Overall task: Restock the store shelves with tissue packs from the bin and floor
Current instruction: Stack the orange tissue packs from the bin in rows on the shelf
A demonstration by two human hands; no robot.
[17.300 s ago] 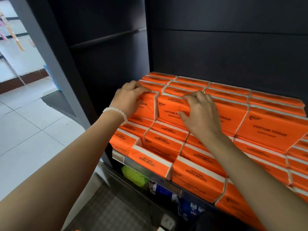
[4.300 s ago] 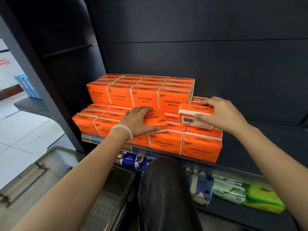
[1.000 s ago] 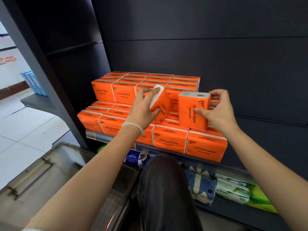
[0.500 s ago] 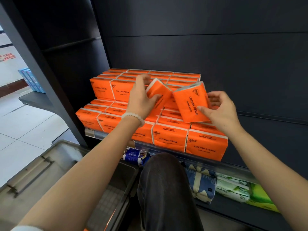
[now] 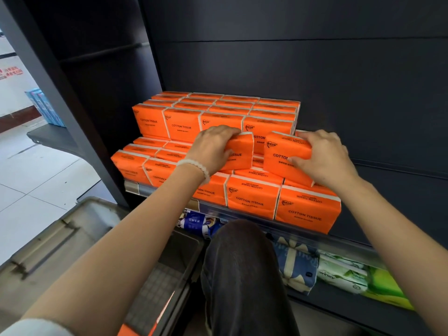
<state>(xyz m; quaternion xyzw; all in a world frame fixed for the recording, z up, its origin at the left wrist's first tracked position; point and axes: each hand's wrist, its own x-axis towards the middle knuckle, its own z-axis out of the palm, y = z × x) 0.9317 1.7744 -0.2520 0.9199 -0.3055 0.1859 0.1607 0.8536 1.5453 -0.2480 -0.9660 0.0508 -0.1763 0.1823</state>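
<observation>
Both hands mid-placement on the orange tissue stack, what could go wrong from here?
1. The right hand holds its pack tilted over the stack's right end; set down that way, it may slide off the open side.
2. The left hand grips a pack against the taller rear tier; a push could skew that row.
3. The front-row packs sit at the shelf lip; a nudge might tip one into the bin.

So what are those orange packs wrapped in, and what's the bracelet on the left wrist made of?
The orange packs look wrapped in thin plastic film: slightly glossy, creased and dented where the right hand grips one. Paper can't be ruled out. The bracelet is a string of round, milky white beads, perhaps stone, glass or plastic; the look leaves it open.
</observation>
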